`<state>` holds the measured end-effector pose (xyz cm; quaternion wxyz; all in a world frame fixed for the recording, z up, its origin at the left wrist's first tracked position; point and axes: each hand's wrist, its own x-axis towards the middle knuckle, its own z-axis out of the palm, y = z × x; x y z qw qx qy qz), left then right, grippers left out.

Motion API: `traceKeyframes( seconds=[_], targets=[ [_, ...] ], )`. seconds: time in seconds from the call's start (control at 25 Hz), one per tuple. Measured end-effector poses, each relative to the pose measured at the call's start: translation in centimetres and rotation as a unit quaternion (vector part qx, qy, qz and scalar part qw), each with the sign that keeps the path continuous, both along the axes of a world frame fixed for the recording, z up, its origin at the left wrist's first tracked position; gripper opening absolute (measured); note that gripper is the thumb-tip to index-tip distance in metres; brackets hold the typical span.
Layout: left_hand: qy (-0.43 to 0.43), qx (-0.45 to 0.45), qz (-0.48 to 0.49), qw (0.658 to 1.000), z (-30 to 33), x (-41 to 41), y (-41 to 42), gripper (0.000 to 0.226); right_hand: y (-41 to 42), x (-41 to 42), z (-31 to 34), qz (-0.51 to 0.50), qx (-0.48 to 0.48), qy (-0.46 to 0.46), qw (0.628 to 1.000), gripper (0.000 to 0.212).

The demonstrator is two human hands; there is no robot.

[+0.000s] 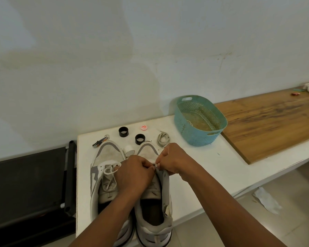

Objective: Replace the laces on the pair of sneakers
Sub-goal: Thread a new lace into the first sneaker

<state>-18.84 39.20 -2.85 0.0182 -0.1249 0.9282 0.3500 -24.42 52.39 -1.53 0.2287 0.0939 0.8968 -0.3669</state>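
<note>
Two white and grey sneakers stand side by side on the white table, toes pointing away from me. The left sneaker carries a white lace knotted loosely near its lower eyelets. Over the right sneaker both hands work at the lower eyelets. My left hand has curled fingers that pinch a white lace end at the eyelet row. My right hand pinches the lace at the same spot, fingertips almost touching the left ones. A coiled grey lace lies just beyond the right sneaker's toe.
A teal perforated basket stands at the back right, beside a wooden board. Two black rings, a red-white cap, a white cap and a small tool lie beyond the toes. A dark stand sits left of the table.
</note>
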Motion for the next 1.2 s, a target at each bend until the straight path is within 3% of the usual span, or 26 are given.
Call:
traceKeyframes(
  seconds=[0.28,0.56,0.96,1.04,1.2],
  targets=[
    [-0.059,0.062,-0.007,0.996,0.1,-0.9,-0.8,0.010,0.8,0.5,1.4,-0.024,-0.050,-0.030,0.998,0.023],
    [0.005,-0.075,0.013,0.997,0.2,0.2,0.6,0.010,0.4,0.3,0.5,0.013,-0.018,-0.017,1.000,0.028],
    [0.031,-0.081,0.029,0.996,0.0,0.6,1.0,0.015,1.6,1.7,2.7,0.039,-0.078,-0.049,0.995,0.016],
    [0.033,-0.080,0.029,0.996,0.0,0.5,1.0,0.014,1.7,1.8,2.6,0.037,-0.080,-0.031,0.996,0.015],
    [0.040,-0.086,0.020,0.995,-0.1,0.5,1.0,0.016,0.8,1.7,1.7,0.068,0.011,0.080,0.994,0.020]
  ],
)
